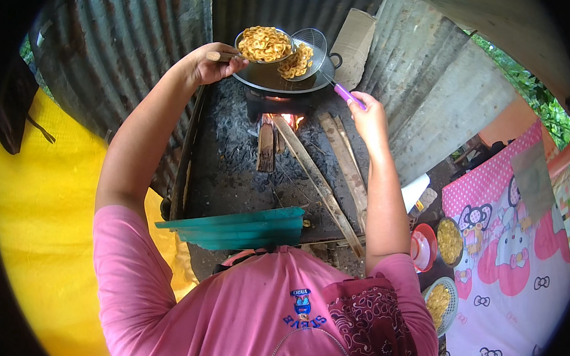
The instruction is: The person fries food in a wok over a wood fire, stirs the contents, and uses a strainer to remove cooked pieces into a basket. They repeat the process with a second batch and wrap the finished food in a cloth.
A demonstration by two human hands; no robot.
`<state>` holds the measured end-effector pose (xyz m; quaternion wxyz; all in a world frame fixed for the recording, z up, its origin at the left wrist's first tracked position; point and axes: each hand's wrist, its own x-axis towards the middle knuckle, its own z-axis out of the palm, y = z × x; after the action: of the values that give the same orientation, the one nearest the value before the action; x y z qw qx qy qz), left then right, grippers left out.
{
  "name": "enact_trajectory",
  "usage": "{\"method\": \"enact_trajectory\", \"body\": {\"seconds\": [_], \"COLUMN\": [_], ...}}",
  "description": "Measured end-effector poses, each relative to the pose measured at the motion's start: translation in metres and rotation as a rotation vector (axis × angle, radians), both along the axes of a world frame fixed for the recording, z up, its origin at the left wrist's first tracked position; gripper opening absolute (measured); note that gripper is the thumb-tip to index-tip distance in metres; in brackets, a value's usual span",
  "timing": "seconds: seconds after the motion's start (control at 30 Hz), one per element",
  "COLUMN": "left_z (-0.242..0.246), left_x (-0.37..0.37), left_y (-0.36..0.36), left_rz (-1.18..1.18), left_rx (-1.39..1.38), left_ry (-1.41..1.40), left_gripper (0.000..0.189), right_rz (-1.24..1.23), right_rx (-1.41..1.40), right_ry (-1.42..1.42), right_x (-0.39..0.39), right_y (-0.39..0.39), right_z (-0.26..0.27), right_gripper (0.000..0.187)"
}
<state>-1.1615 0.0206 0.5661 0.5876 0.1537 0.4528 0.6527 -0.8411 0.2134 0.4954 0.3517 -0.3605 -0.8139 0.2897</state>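
My left hand (220, 64) grips the wooden handle (216, 56) of a round strainer heaped with golden fried chips (264, 44). In my right hand (369, 113) is the purple handle (348, 95) of a wire mesh skimmer (317, 42), with a smaller clump of fried chips (296, 62) in its basket. Both baskets are above a wide dark pan (304, 86) of oil, their rims close together; whether they touch I cannot tell. Beneath the pan a fire (289, 119) burns in a stove.
Firewood sticks (314, 176) run from the fire toward me. Corrugated metal sheets (124, 56) wall the hearth, and cardboard (354, 44) leans behind the pan. A green corrugated piece (239, 228) lies near my waist. At right are a red bowl (429, 240) and two containers of chips (449, 241).
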Motion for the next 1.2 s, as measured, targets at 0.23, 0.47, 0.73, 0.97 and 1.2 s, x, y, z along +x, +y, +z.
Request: {"method": "enact_trajectory", "body": {"seconds": [0.23,0.47,0.73,0.97,1.2], "left_z": [0.008,0.008,0.001,-0.010,-0.018], "left_x": [-0.002,-0.007,-0.016,-0.018,-0.013], "left_y": [-0.003,-0.009,-0.009,-0.006,-0.007], "left_rz": [0.005,0.015,0.024,0.019,0.024], "left_rx": [-0.015,-0.038,-0.046,-0.050,-0.050], "left_ry": [0.046,0.055,0.010,-0.038,-0.077], "left_gripper": [0.026,0.028,0.024,0.023,0.023], "right_rz": [-0.029,-0.053,-0.040,-0.042,-0.005], "right_rx": [0.039,0.017,0.021,0.012,0.089], "right_ry": [-0.011,-0.052,-0.048,-0.030,0.036], "right_x": [-0.005,-0.013,-0.016,-0.014,-0.011], "right_y": [-0.005,-0.007,-0.002,0.003,0.014], "right_z": [0.004,0.007,0.005,0.003,-0.011], "right_gripper": [0.030,0.031,0.030,0.030,0.029]}}
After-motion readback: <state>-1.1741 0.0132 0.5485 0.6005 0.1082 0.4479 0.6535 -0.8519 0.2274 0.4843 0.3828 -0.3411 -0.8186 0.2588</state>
